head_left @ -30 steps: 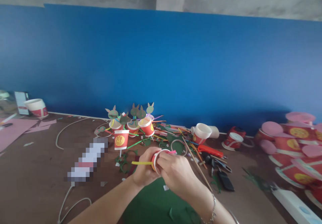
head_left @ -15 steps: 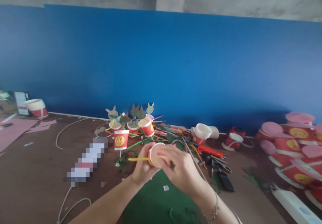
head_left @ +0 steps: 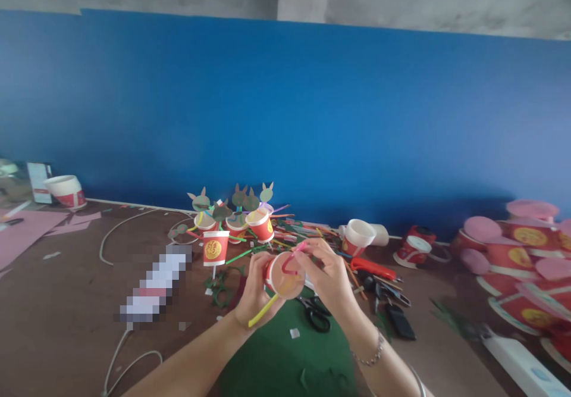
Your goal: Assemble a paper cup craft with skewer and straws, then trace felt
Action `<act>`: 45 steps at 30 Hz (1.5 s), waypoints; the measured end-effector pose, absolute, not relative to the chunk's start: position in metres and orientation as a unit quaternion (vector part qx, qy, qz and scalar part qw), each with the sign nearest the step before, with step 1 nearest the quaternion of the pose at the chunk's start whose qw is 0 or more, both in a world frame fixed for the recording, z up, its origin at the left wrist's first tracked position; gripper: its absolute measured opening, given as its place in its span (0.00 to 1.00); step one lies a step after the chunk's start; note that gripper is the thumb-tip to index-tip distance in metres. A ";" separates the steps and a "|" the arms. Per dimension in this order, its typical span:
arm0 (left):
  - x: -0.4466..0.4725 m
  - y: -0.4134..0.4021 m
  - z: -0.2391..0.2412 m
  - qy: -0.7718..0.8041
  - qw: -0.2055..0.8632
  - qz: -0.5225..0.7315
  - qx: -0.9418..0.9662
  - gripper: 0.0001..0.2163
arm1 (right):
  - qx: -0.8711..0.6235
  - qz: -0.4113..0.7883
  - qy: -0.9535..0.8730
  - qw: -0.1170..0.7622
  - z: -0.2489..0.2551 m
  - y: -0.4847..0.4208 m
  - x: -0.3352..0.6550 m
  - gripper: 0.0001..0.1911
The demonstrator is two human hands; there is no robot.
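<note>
Tipped so that its round mouth faces me, a red and white paper cup (head_left: 285,288) is held by my left hand (head_left: 253,296), whose fingers wrap its left side. A yellow straw-like strip (head_left: 263,310) sticks out from the cup's lower left edge. My right hand (head_left: 329,275) pinches the upper end of a bent pink straw-like strip (head_left: 291,262) at the cup's upper right rim. The strip's other part curves across the mouth. Below the cup, black-handled scissors (head_left: 317,319) lie on a green sheet (head_left: 276,361).
Cups with rabbit-shaped paper figures (head_left: 266,193) stand behind my hands, beside a red cup (head_left: 215,248). Coloured strips lie in a pile (head_left: 303,230). Farther right are white cups (head_left: 358,237), a red-handled tool (head_left: 373,268), keys (head_left: 399,319) and stacked red cups with pink discs (head_left: 520,260).
My right hand has moved up and right, from over the cup's mouth to its rim, with the pink strip now showing. The yellow strip has swung downward. The scissors have come into view.
</note>
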State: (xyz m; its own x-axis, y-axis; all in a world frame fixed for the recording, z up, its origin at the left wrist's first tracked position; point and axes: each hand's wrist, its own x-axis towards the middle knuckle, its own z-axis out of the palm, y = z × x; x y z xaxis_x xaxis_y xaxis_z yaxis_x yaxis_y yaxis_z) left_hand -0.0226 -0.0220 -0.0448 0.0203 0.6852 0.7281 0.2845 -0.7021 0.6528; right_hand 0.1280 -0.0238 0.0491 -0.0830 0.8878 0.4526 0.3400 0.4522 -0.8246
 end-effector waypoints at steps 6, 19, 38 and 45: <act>-0.022 -0.021 -0.047 0.393 0.182 0.608 0.665 0.31 | -0.485 0.316 -0.702 0.416 0.049 -0.025 0.126 0.13; -0.022 -0.024 -0.045 0.381 0.075 0.567 0.726 0.23 | -0.530 0.141 -0.775 0.313 0.041 -0.029 0.121 0.09; -0.020 -0.023 -0.048 0.382 0.054 0.567 0.728 0.25 | -0.540 0.012 -0.753 0.376 0.029 -0.025 0.122 0.14; -0.019 -0.024 -0.046 0.396 0.080 0.575 0.712 0.22 | -0.540 -0.019 -0.749 0.384 0.031 -0.035 0.112 0.06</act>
State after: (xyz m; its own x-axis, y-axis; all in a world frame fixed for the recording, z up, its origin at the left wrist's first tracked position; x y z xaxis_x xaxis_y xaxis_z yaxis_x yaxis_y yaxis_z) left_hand -0.0186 -0.0241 -0.0462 0.0260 0.6552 0.7550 0.4710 -0.6742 0.5689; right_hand 0.1117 -0.0348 0.0314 -0.1230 0.7940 0.5953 0.8226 0.4171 -0.3864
